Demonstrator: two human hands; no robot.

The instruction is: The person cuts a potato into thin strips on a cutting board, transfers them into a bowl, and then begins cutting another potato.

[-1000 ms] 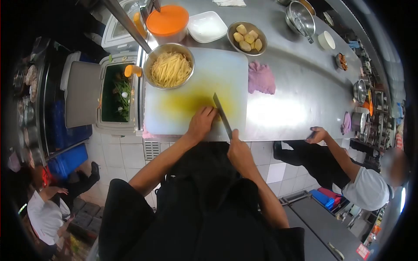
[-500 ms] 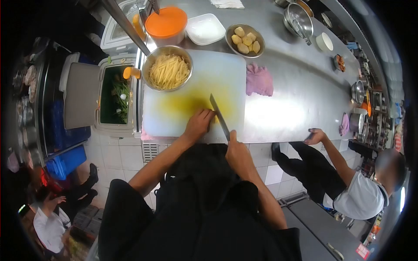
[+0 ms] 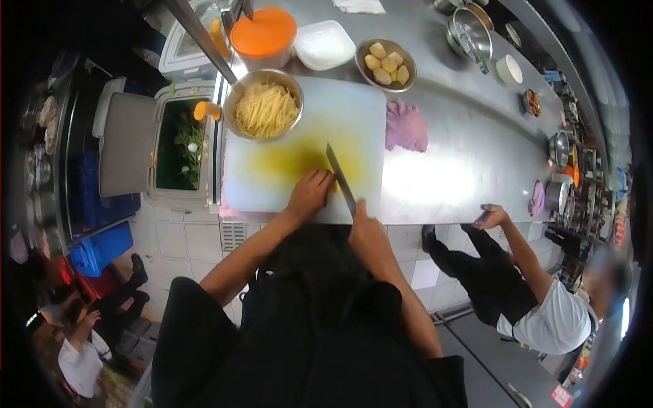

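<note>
My right hand [image 3: 368, 234] is wrapped round the handle of a knife [image 3: 342, 178], its blade slanting up and left over the white cutting board [image 3: 364, 109]. Close against the blade's left side, my left hand [image 3: 311, 196] presses down with curled fingers. A bit of yellow shows at its fingertips, but what they hold is mostly hidden. Yellow stain spreads across the board around the hand. At the board's upper left corner stands a steel bowl [image 3: 231, 122] full of pale yellow strips. Another steel bowl [image 3: 364, 73], behind the board, holds several peeled potatoes [image 3: 388, 64].
A pink cloth [image 3: 407, 127] lies right of the board on the steel table [image 3: 476, 143]. Behind are an orange-lidded tub [image 3: 264, 30] and a white dish [image 3: 325, 45]. An open bin [image 3: 182, 146] with green scraps stands left. One person [image 3: 551, 313] is at the right, another [image 3: 81, 353] lower left.
The view has shifted slightly. My hands and the knife stay nearly in place, the knife a touch further left. The person at the lower left has raised a hand a little.
</note>
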